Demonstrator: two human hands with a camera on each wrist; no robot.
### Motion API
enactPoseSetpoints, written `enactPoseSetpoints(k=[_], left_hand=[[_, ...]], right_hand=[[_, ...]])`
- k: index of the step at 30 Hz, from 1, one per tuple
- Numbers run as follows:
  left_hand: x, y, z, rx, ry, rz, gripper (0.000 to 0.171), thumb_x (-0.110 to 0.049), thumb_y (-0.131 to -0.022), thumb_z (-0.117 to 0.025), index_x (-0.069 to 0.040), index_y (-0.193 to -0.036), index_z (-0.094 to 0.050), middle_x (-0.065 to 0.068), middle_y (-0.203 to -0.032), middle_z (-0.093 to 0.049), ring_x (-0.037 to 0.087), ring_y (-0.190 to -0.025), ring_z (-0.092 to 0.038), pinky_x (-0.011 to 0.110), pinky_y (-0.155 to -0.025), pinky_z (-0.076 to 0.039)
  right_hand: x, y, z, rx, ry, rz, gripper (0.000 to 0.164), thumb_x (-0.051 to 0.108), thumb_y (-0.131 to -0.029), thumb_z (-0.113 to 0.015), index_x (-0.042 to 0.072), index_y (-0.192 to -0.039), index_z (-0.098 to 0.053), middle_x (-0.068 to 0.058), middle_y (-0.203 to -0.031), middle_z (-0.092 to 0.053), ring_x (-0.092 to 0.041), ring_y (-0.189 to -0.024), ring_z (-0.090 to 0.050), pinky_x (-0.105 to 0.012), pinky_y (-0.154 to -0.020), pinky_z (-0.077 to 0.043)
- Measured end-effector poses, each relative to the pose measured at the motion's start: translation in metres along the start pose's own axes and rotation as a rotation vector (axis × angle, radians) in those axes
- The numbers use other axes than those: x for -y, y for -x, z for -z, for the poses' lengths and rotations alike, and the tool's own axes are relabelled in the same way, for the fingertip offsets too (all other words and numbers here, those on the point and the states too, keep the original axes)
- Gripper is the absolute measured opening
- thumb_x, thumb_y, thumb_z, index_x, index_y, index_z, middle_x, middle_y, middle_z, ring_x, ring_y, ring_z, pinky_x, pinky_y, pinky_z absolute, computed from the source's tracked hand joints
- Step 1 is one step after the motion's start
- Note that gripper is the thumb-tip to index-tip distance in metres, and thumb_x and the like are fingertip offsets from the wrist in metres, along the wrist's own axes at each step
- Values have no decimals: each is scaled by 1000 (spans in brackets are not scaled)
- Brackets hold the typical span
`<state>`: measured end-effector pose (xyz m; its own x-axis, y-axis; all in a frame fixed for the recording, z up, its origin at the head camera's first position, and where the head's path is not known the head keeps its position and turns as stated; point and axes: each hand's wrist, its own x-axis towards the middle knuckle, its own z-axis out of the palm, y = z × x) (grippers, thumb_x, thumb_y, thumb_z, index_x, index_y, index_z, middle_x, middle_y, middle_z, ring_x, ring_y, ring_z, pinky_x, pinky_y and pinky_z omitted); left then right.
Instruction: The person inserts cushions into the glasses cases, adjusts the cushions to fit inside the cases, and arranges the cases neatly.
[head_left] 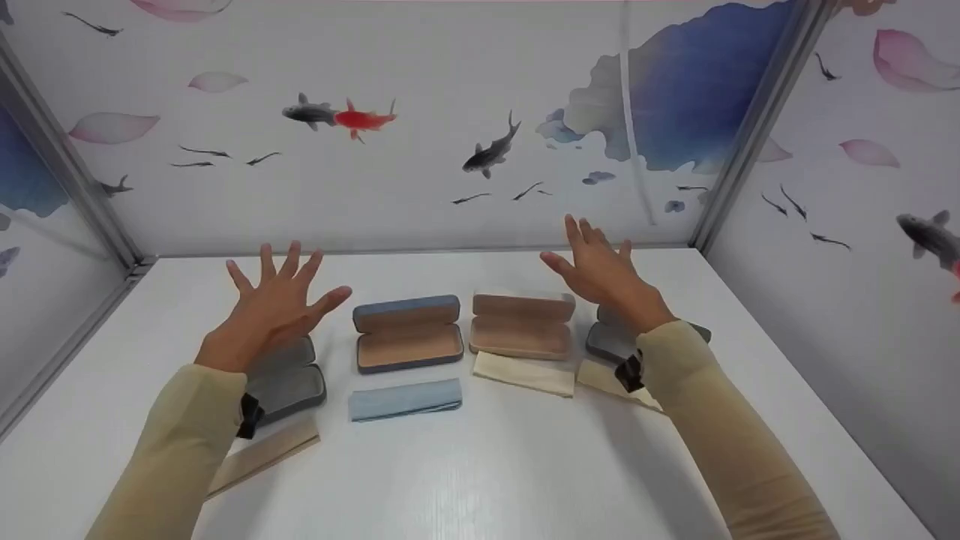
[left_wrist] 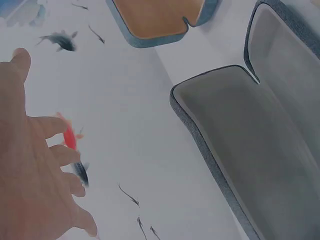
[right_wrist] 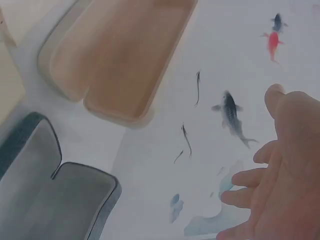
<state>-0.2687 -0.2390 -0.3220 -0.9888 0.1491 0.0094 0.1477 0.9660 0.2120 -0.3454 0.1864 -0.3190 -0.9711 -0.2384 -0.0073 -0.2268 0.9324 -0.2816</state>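
Note:
Fingers spread, my left hand (head_left: 274, 307) is held above the far left of the table, over a grey glasses case (head_left: 296, 386) that lies open and partly hidden by the wrist. My right hand (head_left: 604, 270) hovers at the far right, also with fingers extended, over another open grey glasses case (head_left: 609, 341) mostly covered by the forearm. Neither hand touches anything. Between them stand an open blue glasses case (head_left: 409, 349) with a tan lining and an open cream glasses case (head_left: 521, 337) with a pinkish-tan lining. All visible case insides hold nothing.
Folded cloths lie in front of the cases: a brown cloth (head_left: 266, 454), a light blue cloth (head_left: 405, 400), a cream cloth (head_left: 523, 373) and a yellowish cloth (head_left: 611, 380) partly under the right sleeve. Printed panels (head_left: 420, 195) with fish wall in the white table (head_left: 480, 472).

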Motion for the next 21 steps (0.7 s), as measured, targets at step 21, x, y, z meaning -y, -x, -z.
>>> enactPoseSetpoints(k=[21], left_hand=[[-2,81,1,-217,179,7,83,-62,-98,-48,-8,-157,-30,26,-163,-23,56,-150,-8,80,-111,7]], right_hand=[[73,42,-12,-144,-436,234,67,41,-104,-52,10,-158,-28,-15,-160,-37,-34,-148,-36,-54,-118,-33]])
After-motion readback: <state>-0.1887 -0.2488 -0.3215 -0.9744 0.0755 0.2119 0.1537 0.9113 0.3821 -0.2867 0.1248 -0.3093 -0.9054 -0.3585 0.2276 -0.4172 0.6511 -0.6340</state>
